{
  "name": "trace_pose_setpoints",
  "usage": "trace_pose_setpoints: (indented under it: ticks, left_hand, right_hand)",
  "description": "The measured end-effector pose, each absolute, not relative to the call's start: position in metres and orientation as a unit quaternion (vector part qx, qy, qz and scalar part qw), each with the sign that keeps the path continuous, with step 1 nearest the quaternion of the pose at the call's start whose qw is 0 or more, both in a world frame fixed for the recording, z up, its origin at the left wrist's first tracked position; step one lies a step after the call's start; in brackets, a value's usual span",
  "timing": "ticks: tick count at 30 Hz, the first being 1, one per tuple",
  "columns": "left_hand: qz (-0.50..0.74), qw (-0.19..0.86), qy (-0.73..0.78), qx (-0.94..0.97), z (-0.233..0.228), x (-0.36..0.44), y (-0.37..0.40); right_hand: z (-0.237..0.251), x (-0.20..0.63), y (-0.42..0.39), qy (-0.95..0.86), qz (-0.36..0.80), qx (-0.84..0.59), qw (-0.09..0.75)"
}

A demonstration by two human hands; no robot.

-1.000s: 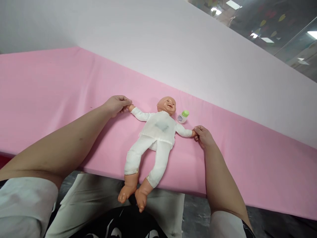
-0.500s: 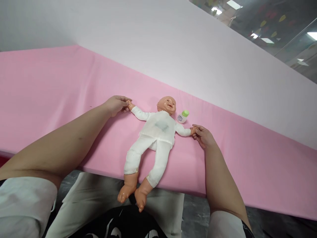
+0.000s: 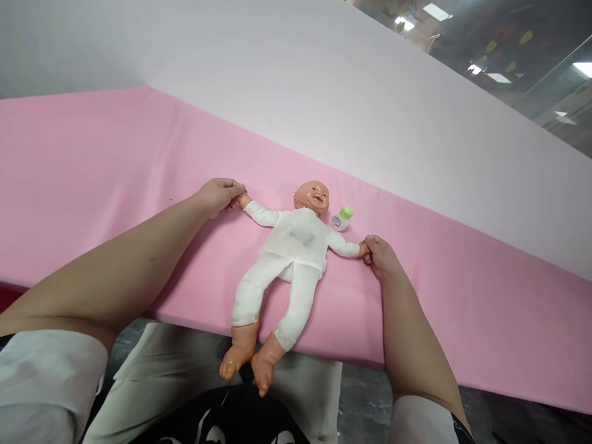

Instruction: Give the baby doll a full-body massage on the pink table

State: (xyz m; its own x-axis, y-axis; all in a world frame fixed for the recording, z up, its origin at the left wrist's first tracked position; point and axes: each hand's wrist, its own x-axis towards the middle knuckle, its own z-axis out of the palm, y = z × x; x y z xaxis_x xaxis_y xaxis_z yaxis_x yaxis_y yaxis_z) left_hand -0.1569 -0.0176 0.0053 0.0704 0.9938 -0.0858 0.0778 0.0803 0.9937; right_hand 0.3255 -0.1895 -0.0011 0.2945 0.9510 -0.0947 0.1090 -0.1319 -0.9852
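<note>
Our right hand (image 3: 380, 255) has drawn the doll (image 3: 289, 256)'s arm slightly outward and lower again (it had lifted a moment ago).

Both arms outstretched, left hand (image 3: 217, 195) and right hand (image 3: 380, 255) pinched closed, well apart.

Short white sleeves; bare forearms; pale trousers; black printed garment at lap

The only printing in view is a small label on the white bottle (image 3: 341, 219) with the green cap, which lies just beside the head of the doll (image 3: 296, 246). Its lettering is too small and blurred to read. Nothing else carries a legible word, number, brand or sign.
</note>
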Motion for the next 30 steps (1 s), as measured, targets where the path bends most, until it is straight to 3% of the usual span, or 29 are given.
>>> trace_pose_setpoints:
  ticks: [16,30]
  left_hand:
    - [0.437,0.561,0.507,0.487,0.012,-0.154,-0.023]
    - [0.449,0.525,0.512,0.511,0.005,-0.154,-0.017]
  right_hand:
    - [0.001,0.335,-0.195,-0.423,0.497,-0.555,0.515]
    - [-0.007,0.328,-0.187,-0.438,0.417,-0.616,0.505]
